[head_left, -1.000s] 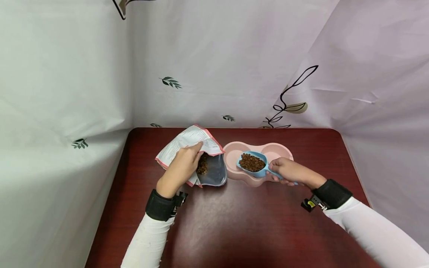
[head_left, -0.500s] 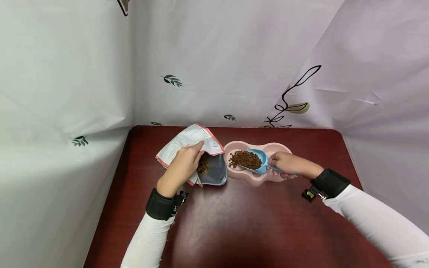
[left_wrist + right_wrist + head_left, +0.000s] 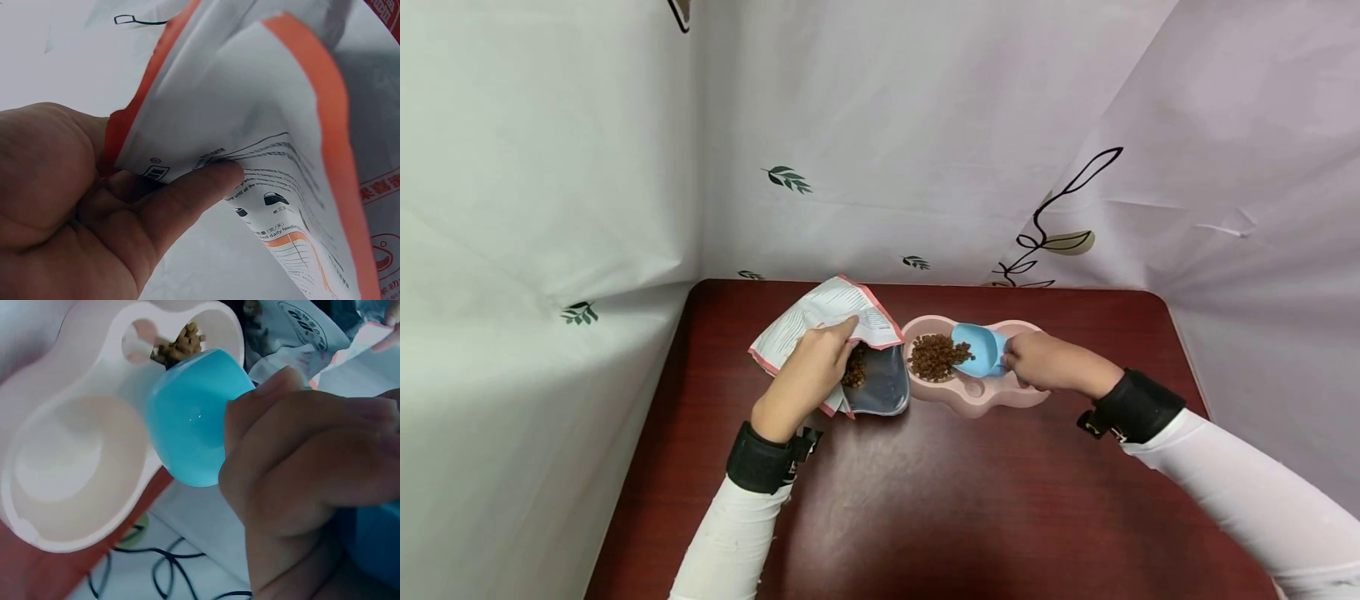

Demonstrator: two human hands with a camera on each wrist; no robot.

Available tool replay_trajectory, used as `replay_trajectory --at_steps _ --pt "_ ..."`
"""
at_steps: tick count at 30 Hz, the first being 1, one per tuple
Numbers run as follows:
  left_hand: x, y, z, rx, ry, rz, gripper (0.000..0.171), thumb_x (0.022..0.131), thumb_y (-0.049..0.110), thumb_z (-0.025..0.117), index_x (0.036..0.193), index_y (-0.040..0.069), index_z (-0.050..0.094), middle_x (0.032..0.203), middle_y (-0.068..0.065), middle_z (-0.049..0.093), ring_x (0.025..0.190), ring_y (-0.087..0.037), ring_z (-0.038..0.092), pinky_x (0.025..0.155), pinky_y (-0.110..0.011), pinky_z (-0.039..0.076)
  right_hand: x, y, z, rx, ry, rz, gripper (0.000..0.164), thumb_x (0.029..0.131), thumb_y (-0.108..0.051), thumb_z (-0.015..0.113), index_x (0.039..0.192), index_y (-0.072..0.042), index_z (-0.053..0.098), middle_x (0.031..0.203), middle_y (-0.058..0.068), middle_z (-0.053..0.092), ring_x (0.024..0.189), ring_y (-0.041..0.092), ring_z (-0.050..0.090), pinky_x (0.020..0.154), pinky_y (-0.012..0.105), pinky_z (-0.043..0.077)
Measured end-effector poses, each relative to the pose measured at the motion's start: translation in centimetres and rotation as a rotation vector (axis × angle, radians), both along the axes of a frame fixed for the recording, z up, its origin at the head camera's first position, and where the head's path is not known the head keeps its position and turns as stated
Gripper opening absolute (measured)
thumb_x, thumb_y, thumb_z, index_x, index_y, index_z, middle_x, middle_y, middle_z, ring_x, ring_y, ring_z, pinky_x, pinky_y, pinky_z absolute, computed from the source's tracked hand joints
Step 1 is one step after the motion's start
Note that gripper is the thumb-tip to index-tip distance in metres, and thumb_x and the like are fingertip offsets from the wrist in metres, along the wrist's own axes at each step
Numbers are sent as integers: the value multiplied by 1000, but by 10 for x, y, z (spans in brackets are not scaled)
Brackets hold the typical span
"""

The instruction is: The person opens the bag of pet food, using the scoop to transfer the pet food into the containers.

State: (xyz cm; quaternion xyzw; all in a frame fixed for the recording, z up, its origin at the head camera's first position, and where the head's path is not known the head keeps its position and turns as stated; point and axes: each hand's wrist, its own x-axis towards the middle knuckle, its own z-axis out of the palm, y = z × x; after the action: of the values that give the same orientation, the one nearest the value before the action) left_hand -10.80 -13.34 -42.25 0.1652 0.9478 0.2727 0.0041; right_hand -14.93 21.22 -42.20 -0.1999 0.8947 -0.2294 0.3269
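My left hand (image 3: 805, 375) pinches the upper edge of a white food bag with red trim (image 3: 820, 317); in the left wrist view the thumb lies on its printed side. Brown kibble (image 3: 854, 368) shows inside the bag's open mouth. My right hand (image 3: 1051, 363) grips a light blue scoop (image 3: 977, 347) by its handle, mostly hidden under the fingers. The scoop is tilted over the left bowl of a pink double pet bowl (image 3: 973, 407). A heap of kibble (image 3: 934, 358) lies in that bowl, with some pieces at the scoop's lip. The right bowl (image 3: 69, 456) holds nothing.
Everything stands on a dark red table (image 3: 925, 500), with the bag directly left of the pet bowl. Pale cloth with leaf prints (image 3: 880, 142) hangs behind the table and at both sides. Black cables (image 3: 169, 556) show beyond the table edge in the right wrist view.
The scoop, level and full of kibble a second ago, has tipped leftward and emptied most of it into the left bowl. My left hand and the bag have stayed put.
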Motion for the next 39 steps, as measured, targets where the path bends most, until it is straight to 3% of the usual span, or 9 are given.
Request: replay_trajectory --at_steps 6,8,10,14,18,22,27,33,39 --pt "0 1 0 -1 10 -2 38 104 10 60 141 -3 61 136 -21 66 120 -36 68 94 -50 56 12 -7 -5 111 355 174 26 97 0 48 72 -8 52 64 -3 41 60 13 41 60 27 41" --pt "0 1 0 1 12 -1 38 104 10 60 140 -3 61 136 -21 66 120 -36 68 94 -50 56 17 -7 -6 123 438 195 26 96 1 49 72 -8 52 62 -3 42 57 12 42 57 26 41" --pt "0 1 0 2 14 -2 38 104 10 60 140 -3 61 136 -21 66 120 -35 68 92 -49 57 21 -8 -6 113 465 189 26 96 1 50 72 -8 51 61 -3 42 55 11 42 54 25 40" --pt "-1 1 0 0 19 -3 38 104 10 61 140 -3 61 135 -22 67 118 -35 69 90 -48 58 23 -8 -3 119 414 129 28 98 -2 47 72 -9 52 62 -2 43 55 13 43 56 26 41" --pt "-1 1 -1 2 20 -3 38 104 10 60 140 -4 61 134 -22 67 118 -36 69 88 -48 58 23 -7 4 164 344 46 22 102 -6 44 84 -5 57 68 3 47 57 16 48 56 30 44" --pt "-1 1 -1 9 8 1 39 104 11 61 140 -3 61 135 -22 67 119 -36 68 87 -47 58 27 -3 10 150 340 -29 19 104 -9 47 88 -2 56 70 4 46 54 17 46 51 30 40" --pt "-1 2 -1 18 -1 10 39 104 11 61 140 -3 61 135 -22 67 119 -35 68 87 -46 58 37 4 9 13 383 -85 19 105 -10 52 87 -5 54 69 1 46 54 13 43 52 28 39" --pt "-2 4 -1 14 5 4 39 106 14 59 141 -3 61 136 -21 67 120 -36 68 90 -48 58 59 5 5 -167 260 -182 25 109 -16 49 86 -11 56 67 -4 54 56 9 44 54 26 40" --pt "-1 3 -3 20 26 -2 37 105 12 59 139 -4 62 133 -22 68 118 -38 68 92 -51 58 83 -6 -3 -356 110 -239 24 111 -22 49 90 -14 58 67 -4 54 50 5 41 47 25 38"
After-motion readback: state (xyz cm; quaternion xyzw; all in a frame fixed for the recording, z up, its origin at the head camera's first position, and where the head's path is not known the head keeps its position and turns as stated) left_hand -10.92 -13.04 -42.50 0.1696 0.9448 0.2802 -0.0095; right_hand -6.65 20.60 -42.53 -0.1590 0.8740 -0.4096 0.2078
